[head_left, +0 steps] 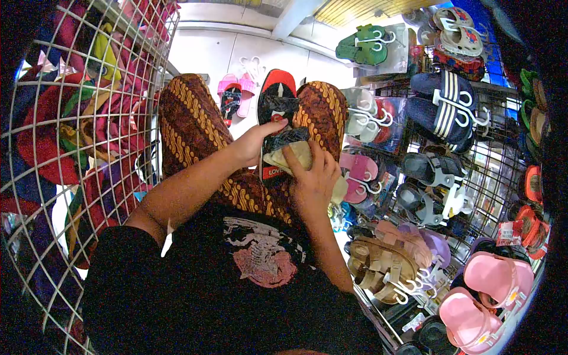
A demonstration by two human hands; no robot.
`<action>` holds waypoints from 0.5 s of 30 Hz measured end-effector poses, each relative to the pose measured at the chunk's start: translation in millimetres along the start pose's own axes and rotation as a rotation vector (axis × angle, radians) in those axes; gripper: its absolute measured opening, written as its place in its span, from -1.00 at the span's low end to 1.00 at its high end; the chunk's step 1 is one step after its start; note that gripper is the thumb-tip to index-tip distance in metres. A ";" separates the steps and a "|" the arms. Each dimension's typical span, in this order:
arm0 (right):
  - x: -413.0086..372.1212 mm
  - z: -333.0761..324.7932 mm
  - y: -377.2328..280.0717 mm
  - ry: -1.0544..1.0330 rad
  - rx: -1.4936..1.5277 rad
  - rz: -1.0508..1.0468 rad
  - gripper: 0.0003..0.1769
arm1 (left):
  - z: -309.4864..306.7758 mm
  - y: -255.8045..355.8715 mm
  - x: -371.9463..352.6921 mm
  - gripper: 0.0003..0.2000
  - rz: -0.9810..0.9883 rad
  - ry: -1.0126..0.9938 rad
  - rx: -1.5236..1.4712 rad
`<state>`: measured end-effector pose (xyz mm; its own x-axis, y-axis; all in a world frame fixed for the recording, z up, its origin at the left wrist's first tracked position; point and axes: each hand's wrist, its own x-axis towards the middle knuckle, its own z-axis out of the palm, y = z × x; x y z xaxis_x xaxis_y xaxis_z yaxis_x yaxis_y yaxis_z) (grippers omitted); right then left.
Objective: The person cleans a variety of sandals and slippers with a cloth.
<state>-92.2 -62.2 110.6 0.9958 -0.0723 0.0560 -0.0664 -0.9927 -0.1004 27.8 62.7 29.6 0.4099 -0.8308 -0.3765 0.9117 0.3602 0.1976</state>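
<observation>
The left hand (255, 144) grips a red-and-black sandal (277, 97) by its left side, the thumb lying over the top by the dark strap (285, 138). The right hand (313, 171) is curled over a folded pale cloth (290, 157), its fingers pressing the cloth against the sandal just below the strap. The sandal is between the person's knees in brown patterned trousers (192, 115), toe end pointing to the far side and the end with white lettering on red nearest the body.

Beyond the knees, pink sandals (245, 92) and a smaller dark sandal with red edges (231, 100) lie on the pale floor (204, 50). A wire grid (83, 126) stands at the left, with colourful fabric behind it. At the right, a rack (473, 195) carries green sandals (362, 46), white-striped navy sandals (427, 89), brown sandals (378, 254) and, at the near right, pink clogs (488, 275).
</observation>
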 end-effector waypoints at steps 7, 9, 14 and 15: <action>7.7 -5.0 0.0 -0.037 0.127 0.032 -0.21 | -0.1 -3.4 5.5 -0.62 0.011 0.023 0.040; 7.3 -11.4 3.9 -0.107 0.149 -0.042 -0.21 | 2.2 -1.8 1.7 -0.59 0.043 0.022 -0.008; -1.5 -39.5 -0.9 -0.307 0.308 -0.260 -0.18 | -13.4 9.5 9.6 -0.44 0.008 -0.064 -0.086; -2.3 -48.3 -0.8 -0.366 0.379 -0.290 -0.17 | -11.9 8.9 8.3 -0.45 -0.014 -0.064 -0.120</action>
<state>-97.5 -65.8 158.5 0.9315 0.3006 -0.2046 0.1711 -0.8588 -0.4830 39.6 64.1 17.5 0.3975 -0.8602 -0.3193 0.9159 0.3930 0.0813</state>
